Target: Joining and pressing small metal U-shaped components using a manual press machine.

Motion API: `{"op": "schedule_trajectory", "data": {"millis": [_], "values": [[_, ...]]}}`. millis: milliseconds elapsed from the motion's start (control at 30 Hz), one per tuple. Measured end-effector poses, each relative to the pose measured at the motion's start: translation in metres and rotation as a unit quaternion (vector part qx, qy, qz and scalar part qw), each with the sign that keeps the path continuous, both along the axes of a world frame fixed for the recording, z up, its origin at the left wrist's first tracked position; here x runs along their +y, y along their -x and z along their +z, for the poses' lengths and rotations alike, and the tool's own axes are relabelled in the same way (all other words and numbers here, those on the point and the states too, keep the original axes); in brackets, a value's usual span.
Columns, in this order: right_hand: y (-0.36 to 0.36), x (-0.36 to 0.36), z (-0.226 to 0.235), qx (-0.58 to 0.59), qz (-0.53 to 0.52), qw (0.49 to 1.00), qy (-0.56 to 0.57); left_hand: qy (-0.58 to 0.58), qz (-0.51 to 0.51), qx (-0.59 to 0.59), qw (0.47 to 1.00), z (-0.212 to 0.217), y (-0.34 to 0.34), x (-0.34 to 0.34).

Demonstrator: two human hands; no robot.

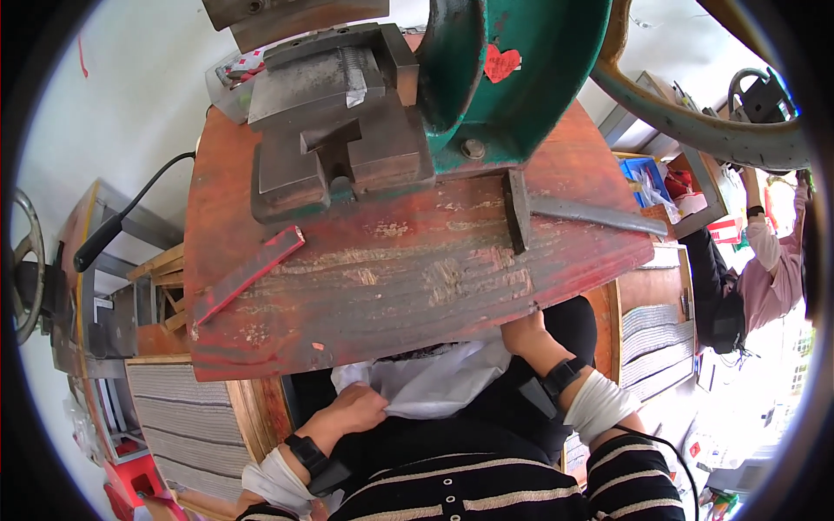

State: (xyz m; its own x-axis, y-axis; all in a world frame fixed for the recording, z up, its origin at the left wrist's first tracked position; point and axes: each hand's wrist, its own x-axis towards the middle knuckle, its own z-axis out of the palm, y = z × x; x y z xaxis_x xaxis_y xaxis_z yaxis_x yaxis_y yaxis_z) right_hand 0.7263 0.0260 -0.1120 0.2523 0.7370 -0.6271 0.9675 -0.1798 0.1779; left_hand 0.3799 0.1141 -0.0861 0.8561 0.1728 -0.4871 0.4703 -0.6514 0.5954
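A crinkled white plastic bag (447,382) lies across my lap, just below the near edge of the wooden bench. Dark contents show along its top, too hidden to name. My left hand (356,408) is closed on the bag's left side, fingers pinching the material. At its right end, close under the bench edge, my right hand (524,334) is curled against the bag; the fingertips are partly hidden. On the bench lie a hammer (573,211) with a grey handle and a red-edged flat bar (250,274), both apart from my hands.
A green press (539,95) with a steel block (347,152) stands on the worn red bench top (417,269). A large handwheel (695,130) juts out at upper right. Striped mats (187,425) lie on both sides. Another person (769,286) is at far right.
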Motion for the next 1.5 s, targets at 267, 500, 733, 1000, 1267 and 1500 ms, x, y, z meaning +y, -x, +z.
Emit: {"op": "schedule_trajectory", "data": {"millis": [267, 500, 733, 1000, 1267, 1500], "values": [[0.062, 0.014, 0.02, 0.052, 0.183, 0.981, -0.043, -0.104, 0.026, 0.04, 0.993, -0.05, 0.009, -0.009], [0.087, -0.013, -0.055, 0.223, 0.16, 0.95, 0.145, -0.11, 0.063, 0.006, 0.992, -0.037, 0.009, -0.012], [0.103, -0.048, 0.0, 0.246, 0.224, 0.928, 0.17, -0.067, 0.056, -0.013, 0.996, 0.005, 0.023, -0.018], [0.069, 0.0, -0.066, 0.329, 0.187, 0.904, 0.2, -0.022, 0.089, 0.127, 0.988, -0.054, 0.001, -0.01], [0.008, 0.014, -0.134, 0.006, 0.124, 0.98, 0.154, -0.034, 0.127, 0.023, 0.991, -0.068, -0.006, -0.035], [0.038, 0.032, -0.066, 0.219, 0.139, 0.966, -0.008, -0.179, 0.624, -0.22, 0.728, 0.067, 0.158, -0.103]]}}
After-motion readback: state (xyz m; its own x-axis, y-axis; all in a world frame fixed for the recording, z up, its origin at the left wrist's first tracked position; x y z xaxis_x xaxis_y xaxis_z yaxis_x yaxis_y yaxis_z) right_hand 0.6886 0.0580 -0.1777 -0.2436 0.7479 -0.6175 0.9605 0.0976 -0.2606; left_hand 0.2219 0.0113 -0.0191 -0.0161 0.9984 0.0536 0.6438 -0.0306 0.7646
